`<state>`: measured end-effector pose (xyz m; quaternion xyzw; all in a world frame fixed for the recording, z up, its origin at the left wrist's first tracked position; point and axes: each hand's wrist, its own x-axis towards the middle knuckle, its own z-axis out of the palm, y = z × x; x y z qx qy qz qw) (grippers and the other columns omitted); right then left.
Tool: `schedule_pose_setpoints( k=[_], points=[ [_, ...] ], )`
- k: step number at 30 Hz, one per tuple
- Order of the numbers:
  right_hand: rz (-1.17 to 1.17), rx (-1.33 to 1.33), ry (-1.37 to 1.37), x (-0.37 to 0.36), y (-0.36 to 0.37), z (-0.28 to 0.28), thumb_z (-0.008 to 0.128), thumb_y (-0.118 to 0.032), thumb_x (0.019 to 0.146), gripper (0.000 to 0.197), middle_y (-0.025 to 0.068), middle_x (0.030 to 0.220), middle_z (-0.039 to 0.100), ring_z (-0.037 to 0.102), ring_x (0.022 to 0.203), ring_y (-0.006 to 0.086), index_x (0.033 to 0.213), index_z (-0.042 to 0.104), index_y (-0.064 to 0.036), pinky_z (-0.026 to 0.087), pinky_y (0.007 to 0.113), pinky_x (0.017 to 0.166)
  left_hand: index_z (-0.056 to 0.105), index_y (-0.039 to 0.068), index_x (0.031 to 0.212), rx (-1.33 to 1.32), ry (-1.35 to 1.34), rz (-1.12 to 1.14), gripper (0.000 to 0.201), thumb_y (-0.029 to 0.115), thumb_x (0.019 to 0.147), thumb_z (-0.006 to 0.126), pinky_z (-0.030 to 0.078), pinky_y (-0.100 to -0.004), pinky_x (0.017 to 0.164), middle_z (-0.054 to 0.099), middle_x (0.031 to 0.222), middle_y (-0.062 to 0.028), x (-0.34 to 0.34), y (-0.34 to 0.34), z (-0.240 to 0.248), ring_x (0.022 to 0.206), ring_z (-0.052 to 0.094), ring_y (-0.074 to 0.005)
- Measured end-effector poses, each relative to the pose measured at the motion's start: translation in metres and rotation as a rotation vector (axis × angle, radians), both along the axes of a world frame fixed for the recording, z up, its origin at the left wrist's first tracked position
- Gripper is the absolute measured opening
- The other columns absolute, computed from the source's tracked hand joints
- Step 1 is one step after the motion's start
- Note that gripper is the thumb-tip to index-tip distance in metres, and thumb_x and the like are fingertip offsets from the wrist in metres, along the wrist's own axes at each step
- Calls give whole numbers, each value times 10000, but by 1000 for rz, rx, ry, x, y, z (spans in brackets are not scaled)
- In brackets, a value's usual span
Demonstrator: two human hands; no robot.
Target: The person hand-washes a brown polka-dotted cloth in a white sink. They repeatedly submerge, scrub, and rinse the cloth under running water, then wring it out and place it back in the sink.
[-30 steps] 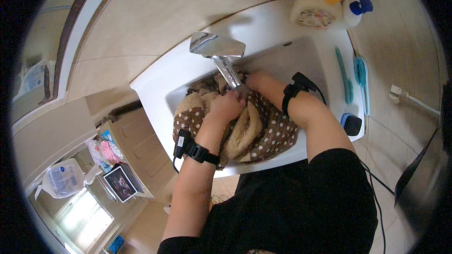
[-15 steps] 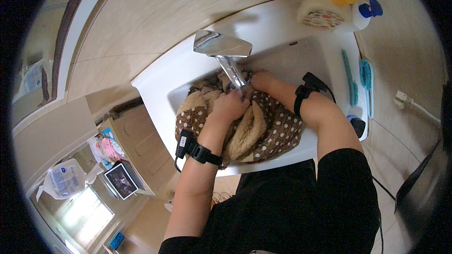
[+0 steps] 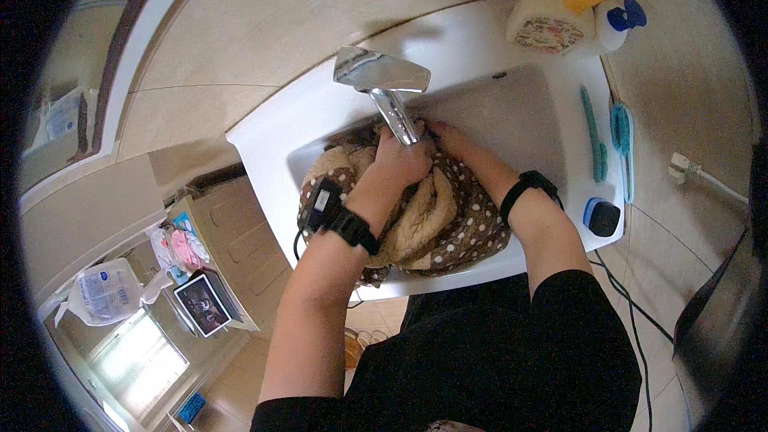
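A bulky brown cloth with white polka dots and a cream fleecy lining (image 3: pixel 472 228) lies heaped in the white sink (image 3: pixel 260 148). Its exact kind, garment or cover, cannot be made out. Below the chrome faucet (image 3: pixel 392 108), my left hand (image 3: pixel 402 158) is closed on a bunched part of the cloth, its fingertips partly hidden by the spout. Just to its right, my right hand (image 3: pixel 445 139) presses into the far side of the heap with curled fingers, mostly hidden in the folds. Whether water is running cannot be seen.
On the sink's far right corner stand a cream bottle with a yellow top (image 3: pixel 550 20) and a white pump bottle with a blue head (image 3: pixel 614 24). Two teal brushes (image 3: pixel 594 132) and a dark blue-edged box (image 3: pixel 602 217) line the right rim. A white plug (image 3: pixel 684 168) sits in the wall.
My left hand has shifted slightly right and toward the far side, under the spout, covering more of the cloth there. My right forearm has drawn a little nearer and left, uncovering the dark box.
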<state>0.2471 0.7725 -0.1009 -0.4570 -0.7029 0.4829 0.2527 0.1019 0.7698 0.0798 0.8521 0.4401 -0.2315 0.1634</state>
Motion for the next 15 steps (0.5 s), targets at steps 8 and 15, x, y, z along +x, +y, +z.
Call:
schedule_pose_setpoints(
  k=[8,15],
  points=[
    [286,-637,106,3,-30,61,452,-61,893,441,177,1313,562,549,1184,298,1328,516,-88,405,394,1002,529,145,1340,-202,176,442,611,567,921,385,372,-515,1046,535,1318,-226,-14,2,-6,1229,452,-458],
    [331,-433,-353,7,-15,128,445,-86,874,514,224,1241,585,571,1135,383,1388,449,-114,447,457,960,606,101,1217,-159,182,536,599,585,909,434,460,-518,949,603,1178,-262,-8,-15,39,1117,518,-482]
  ],
)
